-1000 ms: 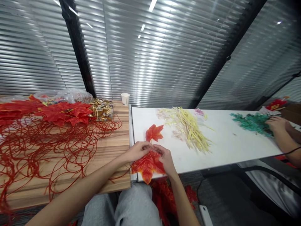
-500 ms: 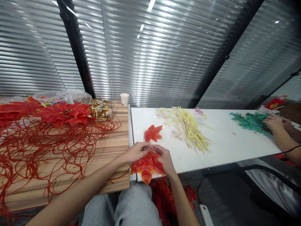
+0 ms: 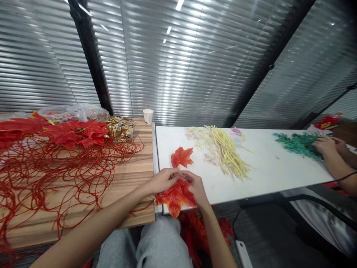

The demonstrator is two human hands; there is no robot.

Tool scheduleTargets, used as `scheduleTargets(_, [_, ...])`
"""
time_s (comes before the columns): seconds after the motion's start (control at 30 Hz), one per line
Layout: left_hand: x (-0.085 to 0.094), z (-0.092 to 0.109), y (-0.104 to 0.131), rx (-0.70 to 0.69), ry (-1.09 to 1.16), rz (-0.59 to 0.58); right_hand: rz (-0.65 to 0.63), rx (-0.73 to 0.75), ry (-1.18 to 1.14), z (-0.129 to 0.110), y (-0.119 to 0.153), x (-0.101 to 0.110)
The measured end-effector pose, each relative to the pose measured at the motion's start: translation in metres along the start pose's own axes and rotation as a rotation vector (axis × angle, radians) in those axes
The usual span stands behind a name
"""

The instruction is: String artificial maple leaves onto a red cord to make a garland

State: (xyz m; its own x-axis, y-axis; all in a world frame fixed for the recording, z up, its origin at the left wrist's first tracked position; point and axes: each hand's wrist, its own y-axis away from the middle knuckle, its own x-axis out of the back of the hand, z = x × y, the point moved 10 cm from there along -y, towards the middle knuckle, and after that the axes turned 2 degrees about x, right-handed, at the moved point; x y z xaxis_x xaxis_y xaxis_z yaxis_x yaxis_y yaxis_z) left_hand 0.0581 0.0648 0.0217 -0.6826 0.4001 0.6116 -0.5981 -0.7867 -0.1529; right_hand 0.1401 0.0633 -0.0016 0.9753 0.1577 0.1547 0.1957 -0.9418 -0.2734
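I'm remotely pinching the lower red leaf (image 3: 175, 200) between left grip (image 3: 179, 173) and right grip (image 3: 183, 174), beside 1 upper leaf (image 3: 182, 157).

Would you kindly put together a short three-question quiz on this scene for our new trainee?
1. Where does the paper cup stand? A) on the person's lap; B) on the wood-grain table; C) among the green foliage.
2. True or false: the yellow strips lie on the wood-grain table.
3. Fill in: the left hand and right hand meet between red artificial ____.

Key:
1. B
2. False; the yellow strips lie on the white table.
3. maple leaves
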Motion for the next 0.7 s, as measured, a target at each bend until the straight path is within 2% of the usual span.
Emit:
scheduleTargets(0.23, [-0.001, 0.01, 0.002, -0.038, -0.092, 0.013, 0.009, -0.001, 0.037, -0.002, 0.001, 0.001])
scheduleTargets(0.7, [-0.001, 0.011, 0.001, -0.025, -0.108, 0.003, 0.01, 0.003, 0.033, -0.001, 0.001, 0.002])
